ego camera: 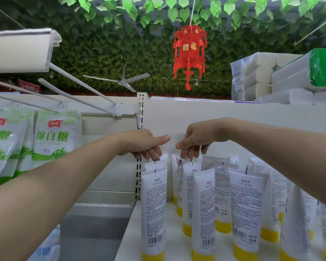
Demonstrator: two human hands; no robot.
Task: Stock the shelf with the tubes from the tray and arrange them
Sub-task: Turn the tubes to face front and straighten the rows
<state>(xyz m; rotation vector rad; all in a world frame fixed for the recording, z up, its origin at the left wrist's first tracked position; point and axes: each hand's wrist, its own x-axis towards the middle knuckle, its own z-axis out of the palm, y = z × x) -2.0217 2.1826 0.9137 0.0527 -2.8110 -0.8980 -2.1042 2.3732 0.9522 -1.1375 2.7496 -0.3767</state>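
Center frame, our left hand (143,143) and right hand (195,140) each pinch the top crimp of a back-row tube (177,166). Lower right: white tubes (245,210) with yellow caps stand cap-down in rows on the shelf (169,242). Sugar bags (54,136) hang at left.

White yellow-capped tubes (245,210) upright, caps down, on shelf (173,242).

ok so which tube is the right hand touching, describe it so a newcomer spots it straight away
Start at the white shelf of yellow-capped tubes standing cap-down. Go to the back row, beside the slotted upright post, under the right hand. That tube shows big dark characters; its neighbours show small print.
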